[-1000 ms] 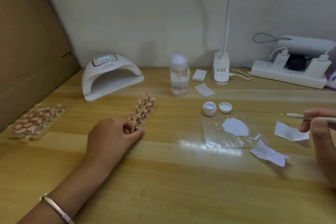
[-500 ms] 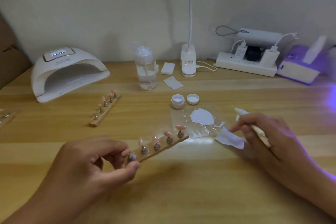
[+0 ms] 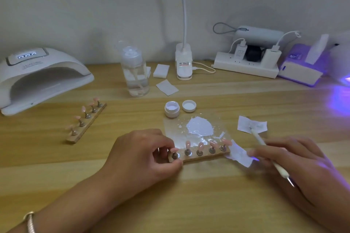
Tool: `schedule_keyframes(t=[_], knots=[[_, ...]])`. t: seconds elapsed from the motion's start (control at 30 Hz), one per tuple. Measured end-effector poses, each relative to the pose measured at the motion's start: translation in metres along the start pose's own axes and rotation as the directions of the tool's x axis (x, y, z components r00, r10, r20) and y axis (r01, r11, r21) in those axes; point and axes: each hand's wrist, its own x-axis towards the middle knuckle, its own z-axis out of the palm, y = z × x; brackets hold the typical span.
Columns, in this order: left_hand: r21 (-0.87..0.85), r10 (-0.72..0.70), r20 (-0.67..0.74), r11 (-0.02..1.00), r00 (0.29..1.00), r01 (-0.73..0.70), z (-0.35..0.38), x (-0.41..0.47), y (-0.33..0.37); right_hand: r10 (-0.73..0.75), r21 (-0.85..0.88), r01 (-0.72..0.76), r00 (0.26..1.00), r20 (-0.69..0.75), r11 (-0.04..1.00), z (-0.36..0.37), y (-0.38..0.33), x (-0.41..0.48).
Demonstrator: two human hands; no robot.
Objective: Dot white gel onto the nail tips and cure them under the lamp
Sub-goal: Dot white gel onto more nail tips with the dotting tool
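My left hand (image 3: 144,155) pinches the left end of a wooden strip (image 3: 200,154) that carries several pink nail tips on metal stands; the strip lies on the table just in front of a clear sheet with a white gel patch (image 3: 199,126). My right hand (image 3: 295,164) holds a white dotting pen (image 3: 265,149), its tip pointing up-left over a paper scrap. An open white gel jar (image 3: 172,108) and its lid (image 3: 189,105) stand behind the sheet. The white curing lamp (image 3: 37,79) sits at the far left.
A second strip of nail tips (image 3: 86,122) lies left of centre. A clear pump bottle (image 3: 135,73), white pads (image 3: 161,71), a desk-lamp base (image 3: 183,62), a power strip (image 3: 246,64) and a purple-lit device (image 3: 303,66) line the back. Paper scraps (image 3: 240,154) lie by my right hand.
My left hand picked one strip out of the pair at the left, carried it right and set it down in front of the gel sheet. My right hand with the pen came in closer.
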Motion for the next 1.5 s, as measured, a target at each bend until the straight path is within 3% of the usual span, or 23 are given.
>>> schedule_keyframes(t=[0.4,0.63,0.83,0.93,1.0,1.07,1.13,1.33,1.5], knots=[[-0.140,-0.011,-0.068,0.990,0.998,0.002,-0.002,-0.002,-0.009,0.036,0.005,-0.035,0.997,-0.061,0.999,0.011,-0.019,0.017],[-0.095,-0.021,-0.041,0.995,0.999,0.017,0.002,0.000,-0.010,0.043,-0.073,-0.053,0.990,-0.135,0.996,-0.003,-0.005,0.012],[-0.065,-0.022,-0.030,0.998,0.999,0.020,0.002,-0.002,-0.007,0.124,-0.167,-0.137,0.989,-0.081,0.977,-0.024,0.002,0.019],[-0.049,-0.026,-0.022,0.999,0.999,0.025,0.003,-0.002,-0.006,0.139,-0.060,-0.151,0.976,-0.169,0.987,-0.032,-0.002,0.036],[-0.044,-0.035,-0.021,0.998,0.999,0.034,0.004,-0.002,-0.007,0.174,0.109,-0.151,0.952,-0.250,0.982,-0.032,-0.007,0.052],[-0.053,-0.041,-0.023,0.998,0.999,0.040,0.005,-0.002,-0.008,0.243,0.357,-0.135,0.930,-0.275,0.924,-0.025,-0.013,0.070],[-0.097,-0.042,-0.035,0.995,0.999,0.038,0.006,-0.001,-0.008,0.278,0.497,-0.120,0.925,-0.258,0.859,-0.013,-0.019,0.087],[-0.287,-0.054,-0.064,0.957,0.996,0.034,0.012,0.002,-0.011,0.352,0.575,-0.221,0.928,-0.125,0.788,0.033,-0.026,0.104],[-0.343,-0.043,-0.081,0.939,0.996,0.013,0.013,0.005,-0.017,0.427,0.598,-0.228,0.878,-0.215,0.769,0.042,-0.019,0.092]])
